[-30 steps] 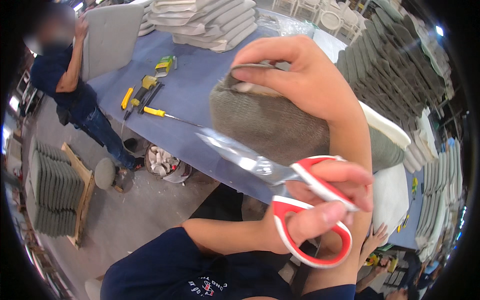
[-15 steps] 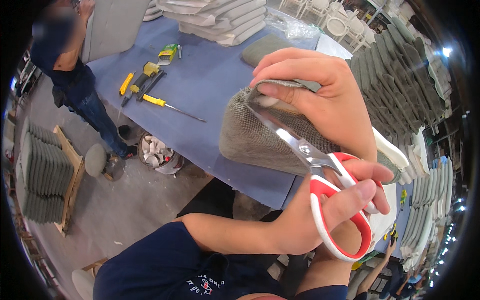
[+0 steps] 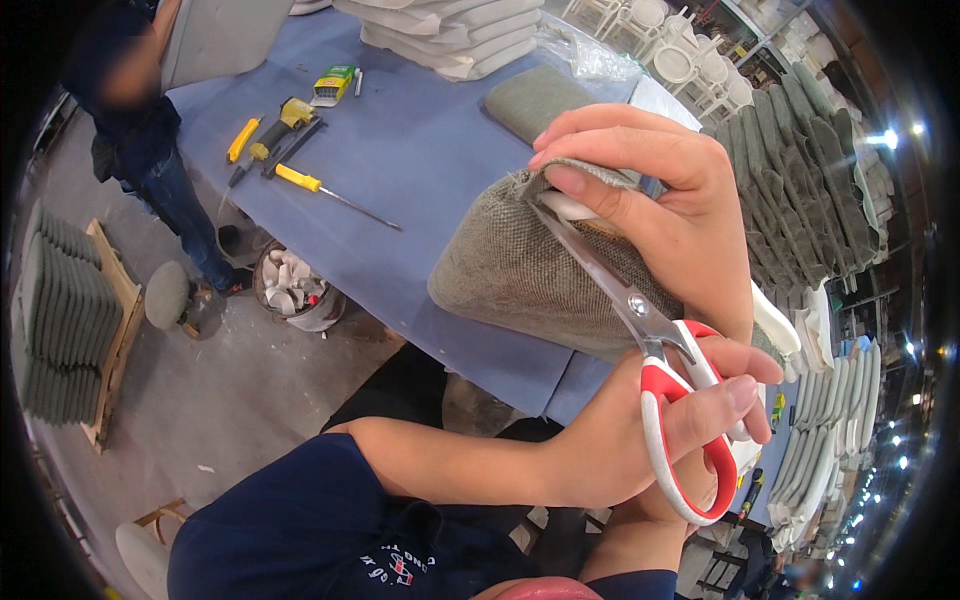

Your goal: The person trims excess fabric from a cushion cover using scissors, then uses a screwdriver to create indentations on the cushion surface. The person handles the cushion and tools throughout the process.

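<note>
My left hand [image 3: 690, 410] comes across from the lower left and holds a pair of scissors [image 3: 640, 300] by its red and white handles. The blades point up and left, with the tips at the fabric edge of a grey-green upholstered cushion [image 3: 510, 250]. My right hand [image 3: 660, 180] reaches over the cushion from the right. Its thumb and fingers pinch a lifted flap of the fabric cover [image 3: 590, 168] at the cushion's upper corner. Something white shows beneath the flap. The blade tips are partly hidden there.
On the blue table [image 3: 370, 150] lie a screwdriver [image 3: 340, 200], a yellow-handled cutter [image 3: 243, 140], an air tool [image 3: 280, 130] and a green box [image 3: 333, 85]. Another grey cushion [image 3: 540, 100] lies behind. Cushion stacks [image 3: 800, 180] stand right, a scrap bucket [image 3: 300, 290] below, a person [image 3: 150, 150] left.
The view has shifted a little. The cushion has tilted slightly, and both hands sit a bit farther right in the picture, keeping their holds on scissors and fabric.
</note>
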The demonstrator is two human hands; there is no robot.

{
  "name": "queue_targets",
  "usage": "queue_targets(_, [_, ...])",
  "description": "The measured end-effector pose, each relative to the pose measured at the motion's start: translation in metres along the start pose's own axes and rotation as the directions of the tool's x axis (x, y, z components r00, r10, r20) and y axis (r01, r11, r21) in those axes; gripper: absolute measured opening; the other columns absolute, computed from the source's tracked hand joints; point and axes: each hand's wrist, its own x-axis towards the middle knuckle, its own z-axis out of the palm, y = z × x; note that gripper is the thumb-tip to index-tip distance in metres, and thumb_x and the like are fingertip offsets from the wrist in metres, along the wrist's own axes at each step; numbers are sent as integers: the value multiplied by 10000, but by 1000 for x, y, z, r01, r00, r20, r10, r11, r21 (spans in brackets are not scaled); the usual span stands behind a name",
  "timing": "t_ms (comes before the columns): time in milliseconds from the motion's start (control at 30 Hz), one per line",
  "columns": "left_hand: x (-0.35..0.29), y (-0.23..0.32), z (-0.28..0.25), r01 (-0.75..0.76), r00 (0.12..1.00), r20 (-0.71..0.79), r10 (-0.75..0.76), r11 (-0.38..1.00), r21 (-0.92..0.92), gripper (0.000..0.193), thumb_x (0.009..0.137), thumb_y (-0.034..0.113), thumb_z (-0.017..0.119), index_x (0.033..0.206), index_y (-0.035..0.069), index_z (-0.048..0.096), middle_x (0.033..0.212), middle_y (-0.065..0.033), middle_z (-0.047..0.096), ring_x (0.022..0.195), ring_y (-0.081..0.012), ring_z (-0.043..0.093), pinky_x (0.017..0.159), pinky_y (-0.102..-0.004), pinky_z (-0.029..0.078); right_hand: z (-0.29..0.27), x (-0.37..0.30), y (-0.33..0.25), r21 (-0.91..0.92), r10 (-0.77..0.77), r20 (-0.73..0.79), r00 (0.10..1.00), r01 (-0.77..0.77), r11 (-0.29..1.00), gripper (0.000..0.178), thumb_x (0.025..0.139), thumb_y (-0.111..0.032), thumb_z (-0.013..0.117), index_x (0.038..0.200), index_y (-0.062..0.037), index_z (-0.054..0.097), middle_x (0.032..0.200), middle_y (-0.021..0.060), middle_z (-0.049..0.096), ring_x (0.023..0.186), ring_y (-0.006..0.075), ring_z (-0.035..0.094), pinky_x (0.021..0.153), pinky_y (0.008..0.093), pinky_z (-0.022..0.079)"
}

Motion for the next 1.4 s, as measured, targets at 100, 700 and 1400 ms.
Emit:
queue_targets(100, [2,-5,1,-15,1000,5,15,1000,-14,537,1122,395,551,1449,-27,612,1129,-114,761,1139,-174,652,1017,-353,494,-5,-5,-3,-19,17,-6,1000,-17,1000,155,897,-10,825,1052,-3,831,1069,113,793,991,198,752,903,308,570])
queue_targets(700, [22,-17,16,-70,988,101,115,927,-369,620,1111,488,601,1502,8,578,1183,-131,698,1061,-170,664,910,-323,536,-9,-3,-12,178,77,69,995,-89,980,141,889,-4,818,1030,-3,833,1009,108,800,931,193,747,839,313,571])
queue_targets(1400, [41,-11,27,-240,971,-49,235,939,-246,535,1140,391,594,1514,9,562,1179,-72,739,1064,-110,654,921,-272,512,-11,14,0,191,-72,173,982,39,981,131,868,3,839,998,-8,833,971,118,816,910,233,771,815,337,590])
